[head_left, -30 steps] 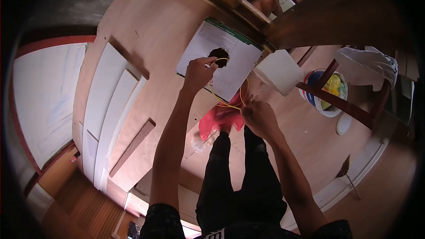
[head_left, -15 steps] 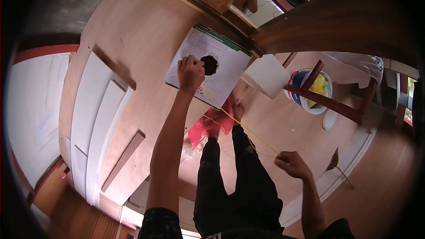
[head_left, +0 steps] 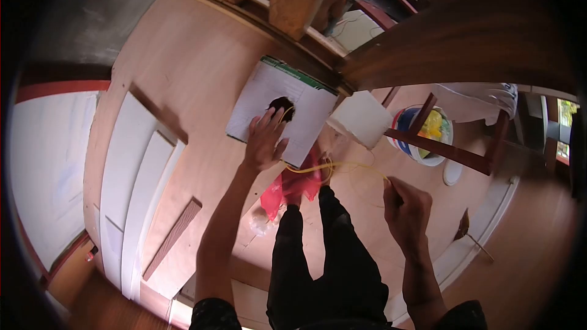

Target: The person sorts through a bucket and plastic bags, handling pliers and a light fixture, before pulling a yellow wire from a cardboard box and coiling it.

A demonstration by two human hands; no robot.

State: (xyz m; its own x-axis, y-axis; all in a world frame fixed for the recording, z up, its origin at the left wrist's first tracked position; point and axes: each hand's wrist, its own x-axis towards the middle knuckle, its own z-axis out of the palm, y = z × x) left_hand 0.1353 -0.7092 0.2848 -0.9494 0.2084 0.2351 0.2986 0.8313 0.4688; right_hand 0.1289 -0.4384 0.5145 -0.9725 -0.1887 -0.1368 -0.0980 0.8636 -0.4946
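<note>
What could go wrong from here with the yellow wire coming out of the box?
The yellow wire hangs in a slack loop between the box and the right hand; it may kink or tangle. It passes by the red bag and could snag. The left hand lies open on the box, which might slide.

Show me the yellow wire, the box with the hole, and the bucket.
yellow wire point(head_left: 342, 164), head view, slack stretch over the floor.
box point(head_left: 309, 116), head view, white top face right of hole.
bucket point(head_left: 422, 159), head view, white lower wall.
</note>
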